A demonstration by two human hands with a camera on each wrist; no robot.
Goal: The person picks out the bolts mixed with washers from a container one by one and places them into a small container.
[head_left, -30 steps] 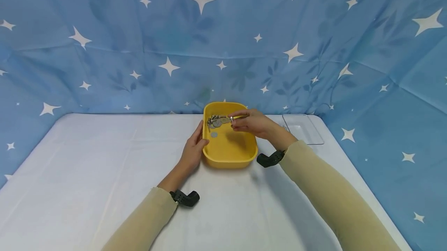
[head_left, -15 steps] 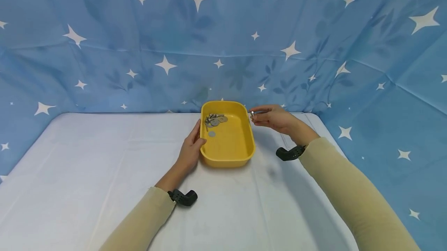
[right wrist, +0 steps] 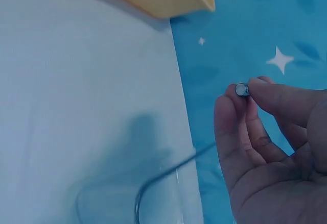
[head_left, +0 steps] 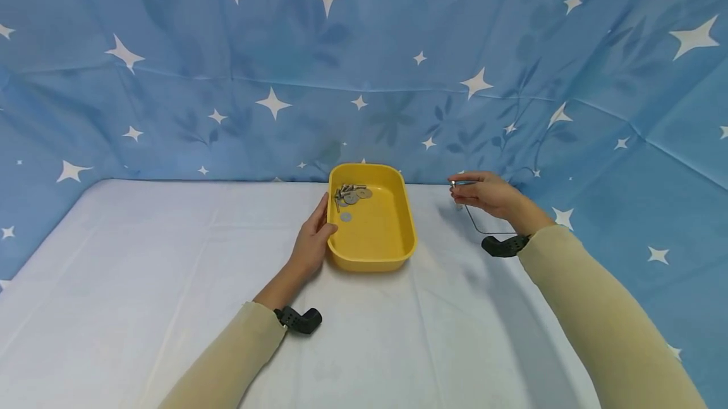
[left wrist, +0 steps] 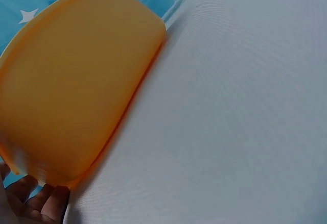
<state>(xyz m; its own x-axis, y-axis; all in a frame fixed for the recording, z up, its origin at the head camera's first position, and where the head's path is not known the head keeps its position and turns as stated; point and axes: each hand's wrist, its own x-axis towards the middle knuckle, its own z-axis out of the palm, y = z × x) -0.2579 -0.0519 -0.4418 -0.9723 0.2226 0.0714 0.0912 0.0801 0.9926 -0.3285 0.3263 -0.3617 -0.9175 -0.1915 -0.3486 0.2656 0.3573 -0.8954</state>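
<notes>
A yellow plastic bin (head_left: 375,232) rests on the white-covered table. My left hand (head_left: 309,241) grips its left wall, thumb over the rim and fingers along the outside; in the left wrist view those fingers (left wrist: 38,201) lie against the bin's outer side. A pile of silver screws (head_left: 340,194) and flat round washers (head_left: 351,199) sits at the bin's back left, with one washer (head_left: 345,217) apart from it. To the right of the bin, my right hand (head_left: 491,197) pinches a small silver metal cylinder (right wrist: 241,89) between thumb and fingertips, above the table.
Beneath and behind my right hand stands a clear container with a dark thin rim (head_left: 483,232), mostly hidden by the hand. A blue star-patterned curtain (head_left: 364,67) hangs along the table's back edge and right side.
My right hand has moved right from inside the bin, carrying the small metal cylinder, to over the clear container's left part. The left hand keeps its grip on the bin.
</notes>
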